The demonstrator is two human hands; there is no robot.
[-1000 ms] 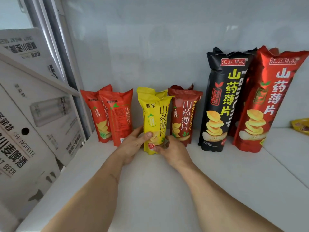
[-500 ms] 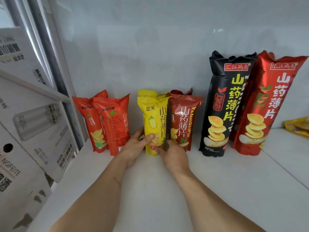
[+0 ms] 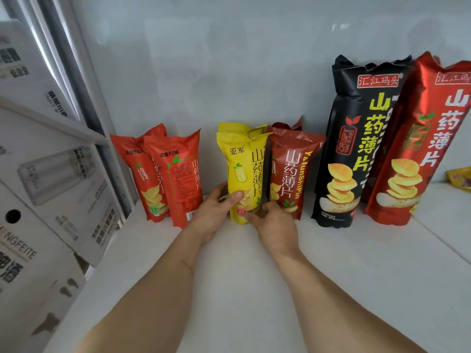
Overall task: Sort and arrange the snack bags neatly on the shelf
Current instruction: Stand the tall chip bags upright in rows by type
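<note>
Behind your yellow bag (image 3: 244, 171): a second yellow bag (image 3: 230, 127), only its top showing. Far right of it: red bag (image 3: 418, 149) and yellow packet (image 3: 460, 177), both cut by the frame edge. Left: carton (image 3: 38, 174) print blurred.

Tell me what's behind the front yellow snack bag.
Behind the front yellow bag, gripped low by the left hand and right hand, a second yellow bag shows only its top; the rest is covered.

A shop stockroom: white shelf (image 3: 331, 263) lined with snack bags (image 3: 356, 149), beer cartons (image 3: 51, 200) stacked alongside
</note>
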